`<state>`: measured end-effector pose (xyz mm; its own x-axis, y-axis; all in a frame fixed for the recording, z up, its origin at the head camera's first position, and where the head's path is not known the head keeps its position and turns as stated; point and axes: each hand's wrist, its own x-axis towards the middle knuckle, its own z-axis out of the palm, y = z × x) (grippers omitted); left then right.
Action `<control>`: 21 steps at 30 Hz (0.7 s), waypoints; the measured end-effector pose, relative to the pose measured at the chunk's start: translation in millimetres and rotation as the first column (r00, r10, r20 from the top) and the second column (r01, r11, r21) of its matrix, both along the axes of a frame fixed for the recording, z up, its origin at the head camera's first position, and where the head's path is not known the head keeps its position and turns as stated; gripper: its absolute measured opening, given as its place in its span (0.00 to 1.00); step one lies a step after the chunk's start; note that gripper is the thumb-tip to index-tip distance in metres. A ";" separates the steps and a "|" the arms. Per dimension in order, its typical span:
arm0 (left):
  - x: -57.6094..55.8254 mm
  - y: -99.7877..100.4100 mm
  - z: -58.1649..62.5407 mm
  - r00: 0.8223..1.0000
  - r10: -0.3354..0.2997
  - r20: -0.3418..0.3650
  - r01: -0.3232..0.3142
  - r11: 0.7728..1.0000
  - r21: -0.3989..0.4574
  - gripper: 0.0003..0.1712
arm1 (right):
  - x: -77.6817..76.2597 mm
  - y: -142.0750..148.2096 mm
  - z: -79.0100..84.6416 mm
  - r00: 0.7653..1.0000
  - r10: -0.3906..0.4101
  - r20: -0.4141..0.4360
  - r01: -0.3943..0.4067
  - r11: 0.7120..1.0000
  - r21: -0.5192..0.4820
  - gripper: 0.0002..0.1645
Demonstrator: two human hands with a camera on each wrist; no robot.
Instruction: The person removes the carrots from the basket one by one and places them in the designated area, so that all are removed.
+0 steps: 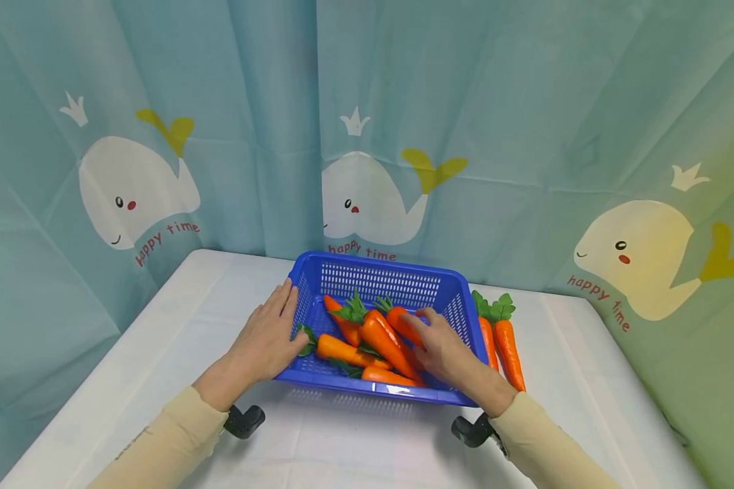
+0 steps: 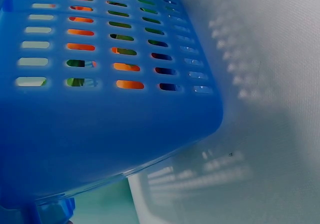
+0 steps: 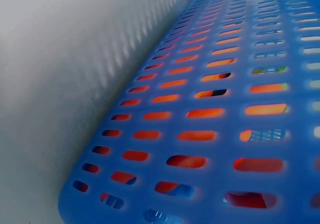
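Note:
A blue plastic basket [image 1: 391, 272] with slotted walls stands on the table and holds several orange carrots with green tops. My left hand [image 1: 269, 339] rests on the basket's left rim, its fingers straight and pointing away from me. Inside the right part of the basket, my right hand [image 1: 446, 346] has its thumb and fingers curled about a carrot [image 1: 397, 318]. A thick carrot [image 1: 382, 339] lies just left of that hand, and a lighter orange one [image 1: 342, 350] is closer to the left wall. Both wrist views show the basket's outer wall [image 2: 100, 119], with orange behind the slots.
Two carrots [image 1: 510, 350] with leafy tops lie on the white table [image 1: 556, 380], right beside the basket. A blue-green curtain [image 1: 514, 136] printed with whales hangs close behind the table's far edge. Black wrist mounts [image 1: 245, 421] sit under both forearms.

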<state>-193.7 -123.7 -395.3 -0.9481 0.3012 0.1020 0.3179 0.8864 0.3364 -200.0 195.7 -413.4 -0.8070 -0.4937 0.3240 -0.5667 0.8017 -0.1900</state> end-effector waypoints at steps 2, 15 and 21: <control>0.0 0.0 0.4 1.000 0.000 0.003 0.000 1.000 -0.002 0.45 | -0.2 -0.2 0.3 1.000 0.005 -0.003 -0.005 1.000 -0.007 0.32; 0.3 0.6 -0.7 1.000 -0.004 0.009 0.004 1.000 0.020 0.44 | -1.5 -13.9 5.6 0.649 0.076 0.757 0.476 0.735 -0.482 0.32; 0.2 0.6 -1.4 1.000 -0.008 -0.006 0.008 1.000 0.011 0.45 | 2.4 -12.0 7.8 0.604 0.194 0.773 0.520 0.638 -0.567 0.31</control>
<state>-193.5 -123.1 -396.8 -0.9451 0.3075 0.1108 0.3268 0.8803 0.3440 -197.6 183.7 -405.5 -0.9401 -0.2305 -0.2514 0.1895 0.2598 -0.9469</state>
